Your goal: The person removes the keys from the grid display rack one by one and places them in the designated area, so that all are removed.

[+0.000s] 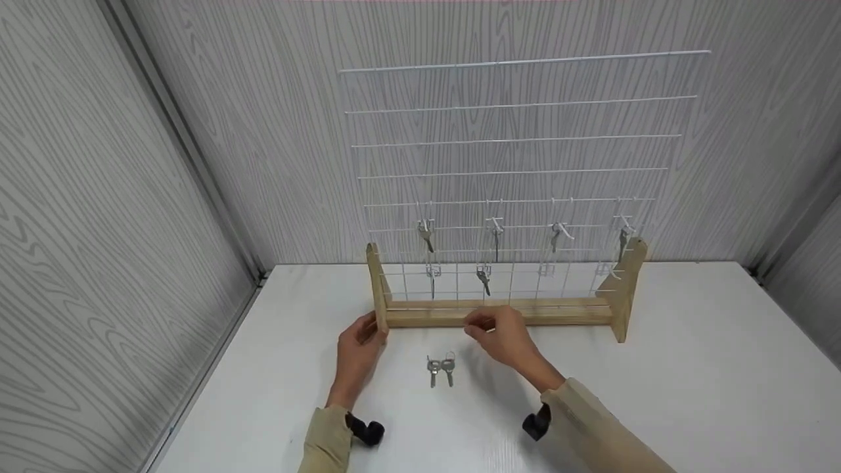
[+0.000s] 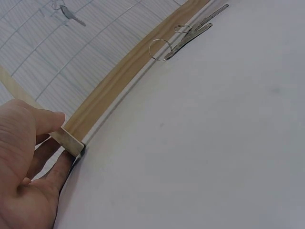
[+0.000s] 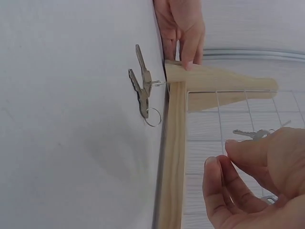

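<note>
My left hand (image 1: 358,355) grips the front end of the wooden stand's left side piece (image 2: 69,142), the thumb on one face and fingers round the other. In front of the lower wooden rail, my right hand (image 1: 509,338) hovers with loosely bent fingers; the right wrist view shows a gap between thumb and forefinger and nothing held. Two keys with rings lie side by side on the white table: a left key (image 1: 433,371) and a right key (image 1: 449,369). Above the rail, several keys hang from hooks on the white wire grid, among them one key (image 1: 484,281) in the lower row.
The wire grid (image 1: 516,140) rises from the stand and leans back toward the grey wood-grain wall (image 1: 263,131). A right wooden side piece (image 1: 631,289) holds its other end. Lower-row hooks (image 1: 546,269) jut out toward the right.
</note>
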Available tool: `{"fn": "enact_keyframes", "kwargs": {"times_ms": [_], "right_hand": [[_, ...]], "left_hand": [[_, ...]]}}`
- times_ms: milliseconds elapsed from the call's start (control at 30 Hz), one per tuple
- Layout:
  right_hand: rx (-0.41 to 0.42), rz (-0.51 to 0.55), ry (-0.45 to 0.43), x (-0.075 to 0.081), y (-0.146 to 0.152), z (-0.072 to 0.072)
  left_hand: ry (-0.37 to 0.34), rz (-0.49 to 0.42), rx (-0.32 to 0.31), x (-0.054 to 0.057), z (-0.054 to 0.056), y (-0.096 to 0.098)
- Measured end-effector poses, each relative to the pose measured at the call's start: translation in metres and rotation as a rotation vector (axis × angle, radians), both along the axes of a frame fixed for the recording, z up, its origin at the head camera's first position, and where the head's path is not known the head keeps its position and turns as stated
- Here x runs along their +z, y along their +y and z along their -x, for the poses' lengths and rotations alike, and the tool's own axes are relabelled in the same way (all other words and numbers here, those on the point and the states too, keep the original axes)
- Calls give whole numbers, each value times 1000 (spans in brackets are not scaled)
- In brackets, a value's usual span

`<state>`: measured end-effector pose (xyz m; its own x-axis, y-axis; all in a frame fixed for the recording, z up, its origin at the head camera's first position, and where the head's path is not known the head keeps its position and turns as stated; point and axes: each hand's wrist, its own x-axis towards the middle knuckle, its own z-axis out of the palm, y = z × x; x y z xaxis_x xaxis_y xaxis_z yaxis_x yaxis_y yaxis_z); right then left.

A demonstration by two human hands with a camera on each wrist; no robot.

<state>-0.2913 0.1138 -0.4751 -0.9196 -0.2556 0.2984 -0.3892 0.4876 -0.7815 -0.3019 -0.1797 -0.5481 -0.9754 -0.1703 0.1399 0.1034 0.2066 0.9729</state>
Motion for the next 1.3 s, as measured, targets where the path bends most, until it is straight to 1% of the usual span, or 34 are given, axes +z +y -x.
{"fn": "enact_keyframes", "kwargs": {"times_ms": [100, 300, 433, 667, 867, 1100, 1300], "right_hand": [[-17, 16, 17, 5, 3, 1], [-57, 47, 17, 19, 9, 3], [-74, 69, 28, 25, 13, 6], [-101, 60, 91, 30, 19, 12], [-106, 91, 111, 36, 24, 15], [-128, 109, 143, 39, 26, 22], [-153, 114, 139, 44, 26, 29]], "left_hand": [[1, 4, 5, 0, 0, -1], [1, -13, 1, 1, 0, -3], [-3, -20, 0, 2, 0, -3], [-7, -22, 3, 3, -1, -3], [-6, -30, 3, 3, 0, -2], [0, -7, 9, -1, 0, -2], [5, -23, 3, -3, 1, 0]]}}
